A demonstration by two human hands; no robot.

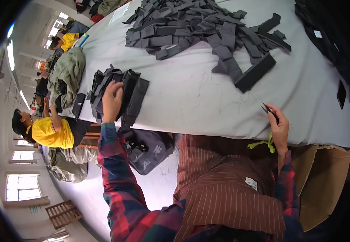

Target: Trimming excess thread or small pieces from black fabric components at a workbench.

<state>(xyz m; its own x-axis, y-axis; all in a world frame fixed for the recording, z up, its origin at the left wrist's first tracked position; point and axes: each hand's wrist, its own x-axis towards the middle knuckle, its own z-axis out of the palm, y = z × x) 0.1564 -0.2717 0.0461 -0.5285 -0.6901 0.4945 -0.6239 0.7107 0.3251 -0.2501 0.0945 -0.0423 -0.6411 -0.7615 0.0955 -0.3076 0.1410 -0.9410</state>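
Yellow-shirted co-worker sits far left, beside the table. My left hand rests flat, fingers spread, on a stack of dark grey fabric pieces near the table's front edge; it presses rather than grips. Behind, a large loose heap of grey fabric strips covers the table's far part. My right hand, at the front edge, pinches small thread snips between thumb and fingers. Green cord hangs just below that wrist.
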